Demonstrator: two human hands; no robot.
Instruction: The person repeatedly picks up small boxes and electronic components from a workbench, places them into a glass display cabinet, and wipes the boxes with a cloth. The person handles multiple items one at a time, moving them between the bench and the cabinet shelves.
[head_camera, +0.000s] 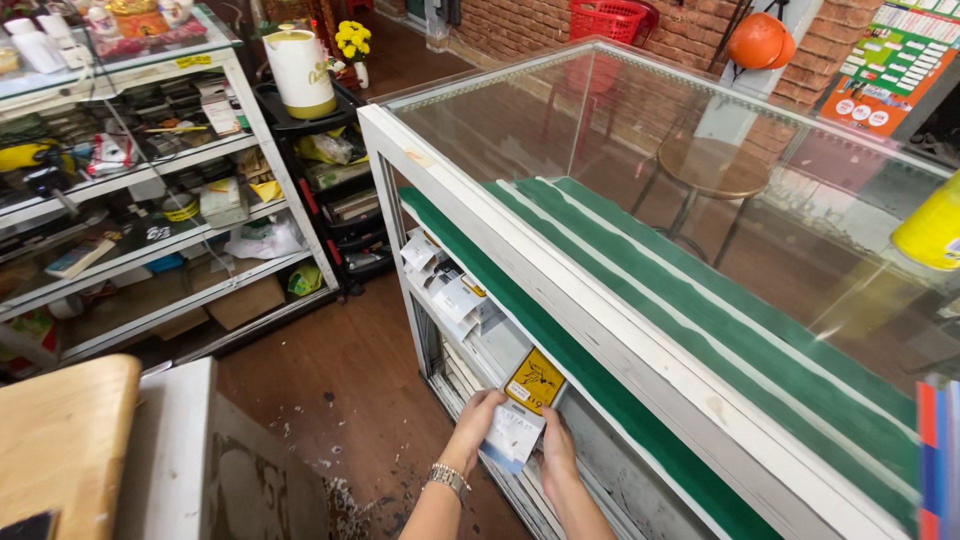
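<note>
My left hand (472, 426) and my right hand (556, 456) both grip a small white box (512, 438) at the lower shelf of a white-framed glass display cabinet (560, 290). A yellow and white box (535, 381) stands just behind it on the same shelf. My left wrist wears a metal bracelet. More small white boxes (447, 282) sit further back along that shelf. Green felt (720, 310) lines the shelf under the glass top.
A white shelf rack (150, 190) packed with goods stands at the left, with a black cart and a cream kettle (300, 70) beside it. A wooden board (60, 440) and a white counter lie at lower left. A yellow container (930, 225) rests on the glass top.
</note>
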